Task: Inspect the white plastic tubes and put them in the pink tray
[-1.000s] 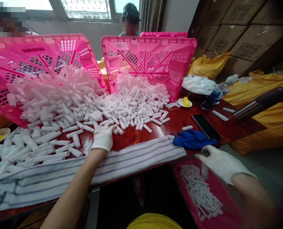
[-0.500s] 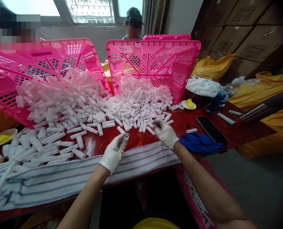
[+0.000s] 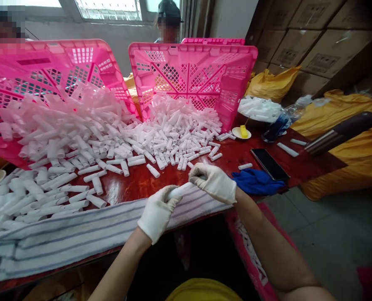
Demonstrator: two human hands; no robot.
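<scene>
A white tube is held level between my two gloved hands, above the striped towel. My left hand is closed round its left end. The fingers of my right hand are pinched together at its right end; whether they grip this tube or a second small piece is hidden. Beyond my hands, a big heap of white tubes spills out of tipped pink baskets. Longer, wider tubes lie at the left of the red table.
On the right are a blue cloth, a black phone, a small dish with a yellow block, a bowl of tubes and a dark cylinder. Yellow sacks and cartons stand behind. A person is beyond the baskets.
My hands have come together, the right moving left and down from the heap's edge. The tube in my left hand has turned from upright to nearly level. The view has shifted slightly.
</scene>
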